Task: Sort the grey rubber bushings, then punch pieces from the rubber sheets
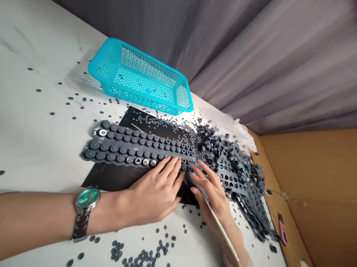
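A grey rubber sheet with rows of round raised caps lies on a black mat. Some of its positions show pale rings or open holes. My left hand, with a watch on the wrist, lies across the sheet's near edge, fingers stretched out and pressing on it. In my right hand is a long thin pale rod, which runs back over the wrist. Its tip is near the sheet's right end, mostly hidden by my fingers. Whether it is tweezers or a plain stick I cannot tell.
Behind the sheet stands a turquoise basket with a few small discs inside. A heap of punched grey rubber scraps lies to the right. Loose dark discs are scattered over the white table. A pink-handled cutter rests beside the cardboard.
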The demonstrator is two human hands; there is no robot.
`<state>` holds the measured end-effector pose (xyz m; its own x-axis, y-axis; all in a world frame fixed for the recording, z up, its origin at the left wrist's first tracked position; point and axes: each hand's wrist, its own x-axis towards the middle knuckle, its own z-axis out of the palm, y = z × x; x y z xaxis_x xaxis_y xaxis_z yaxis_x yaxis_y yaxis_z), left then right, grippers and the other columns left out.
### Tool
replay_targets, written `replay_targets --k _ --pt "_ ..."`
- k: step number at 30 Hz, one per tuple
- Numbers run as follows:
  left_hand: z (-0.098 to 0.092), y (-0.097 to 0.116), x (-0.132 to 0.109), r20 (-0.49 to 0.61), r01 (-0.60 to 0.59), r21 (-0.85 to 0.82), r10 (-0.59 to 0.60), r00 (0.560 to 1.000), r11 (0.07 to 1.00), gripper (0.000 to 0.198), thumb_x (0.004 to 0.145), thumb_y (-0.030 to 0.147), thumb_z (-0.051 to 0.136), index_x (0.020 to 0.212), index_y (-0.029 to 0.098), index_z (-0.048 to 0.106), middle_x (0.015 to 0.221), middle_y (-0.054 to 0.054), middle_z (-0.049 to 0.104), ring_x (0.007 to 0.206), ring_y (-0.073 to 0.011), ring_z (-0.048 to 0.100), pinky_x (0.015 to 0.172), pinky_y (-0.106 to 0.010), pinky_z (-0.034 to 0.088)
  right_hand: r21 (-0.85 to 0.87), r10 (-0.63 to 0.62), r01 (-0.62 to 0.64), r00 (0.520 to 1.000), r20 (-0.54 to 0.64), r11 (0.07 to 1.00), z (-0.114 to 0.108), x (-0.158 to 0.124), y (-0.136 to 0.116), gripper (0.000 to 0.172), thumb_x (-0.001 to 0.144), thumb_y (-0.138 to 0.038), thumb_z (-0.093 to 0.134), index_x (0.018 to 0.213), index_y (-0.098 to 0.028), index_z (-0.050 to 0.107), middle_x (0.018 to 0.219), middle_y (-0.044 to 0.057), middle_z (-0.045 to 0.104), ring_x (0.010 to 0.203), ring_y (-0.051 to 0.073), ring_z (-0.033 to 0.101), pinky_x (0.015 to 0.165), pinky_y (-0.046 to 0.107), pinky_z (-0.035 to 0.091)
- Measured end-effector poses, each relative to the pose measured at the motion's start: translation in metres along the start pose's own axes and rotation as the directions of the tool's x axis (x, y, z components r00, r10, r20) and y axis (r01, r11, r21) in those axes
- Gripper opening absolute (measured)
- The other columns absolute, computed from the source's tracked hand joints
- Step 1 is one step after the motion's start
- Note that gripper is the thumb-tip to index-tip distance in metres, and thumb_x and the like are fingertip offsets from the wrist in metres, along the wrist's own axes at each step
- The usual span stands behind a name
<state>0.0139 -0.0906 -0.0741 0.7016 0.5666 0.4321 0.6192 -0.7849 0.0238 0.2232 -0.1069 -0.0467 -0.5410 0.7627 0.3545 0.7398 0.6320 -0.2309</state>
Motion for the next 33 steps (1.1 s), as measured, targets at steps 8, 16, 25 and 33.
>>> replay_targets --k 8,16,25,33 --pt "0.000 -0.001 0.000 0.020 0.002 -0.017 -0.002 1.000 1.000 0.056 0.092 0.040 0.037 0.124 -0.002 0.055 0.137 -0.027 0.046 0.131 -0.0373 0.038 0.110 -0.046 0.023 -0.035 -0.063 0.065 0.996 0.058 0.997 0.002 0.009 -0.005 0.027 0.090 -0.013 0.052 0.117 -0.015 0.053 0.121 0.018 0.063 0.127 0.027 0.049 0.096 0.046 0.050" --pt "-0.001 0.001 0.000 0.042 0.027 -0.034 -0.026 0.999 0.999 0.056 0.092 0.041 0.037 0.125 0.000 0.055 0.138 -0.026 0.045 0.132 -0.0360 0.037 0.111 -0.045 0.023 -0.142 -0.084 0.096 0.992 0.094 0.985 0.008 0.010 -0.004 0.026 0.091 -0.015 0.052 0.117 -0.015 0.052 0.120 0.018 0.064 0.129 0.027 0.046 0.097 0.048 0.047" --pt "-0.004 0.002 0.001 0.069 0.056 -0.057 -0.052 0.996 0.997 0.053 0.091 0.037 0.040 0.126 0.000 0.054 0.138 -0.028 0.043 0.133 -0.0366 0.035 0.111 -0.045 0.023 -0.231 0.019 -0.018 1.000 0.005 0.973 0.015 0.009 -0.006 0.030 0.092 -0.010 0.047 0.122 -0.013 0.048 0.131 0.021 0.054 0.135 0.027 0.038 0.103 0.049 0.043" --pt "-0.007 0.003 -0.001 0.031 0.007 0.008 -0.007 0.999 1.000 0.057 0.091 0.042 0.040 0.127 0.000 0.053 0.138 -0.028 0.044 0.133 -0.0387 0.035 0.108 -0.046 0.028 -0.175 0.349 -0.377 0.921 -0.171 0.909 0.000 0.004 0.014 0.021 0.095 -0.024 0.046 0.112 -0.016 0.055 0.133 0.017 0.053 0.140 0.031 0.028 0.103 0.053 0.042"
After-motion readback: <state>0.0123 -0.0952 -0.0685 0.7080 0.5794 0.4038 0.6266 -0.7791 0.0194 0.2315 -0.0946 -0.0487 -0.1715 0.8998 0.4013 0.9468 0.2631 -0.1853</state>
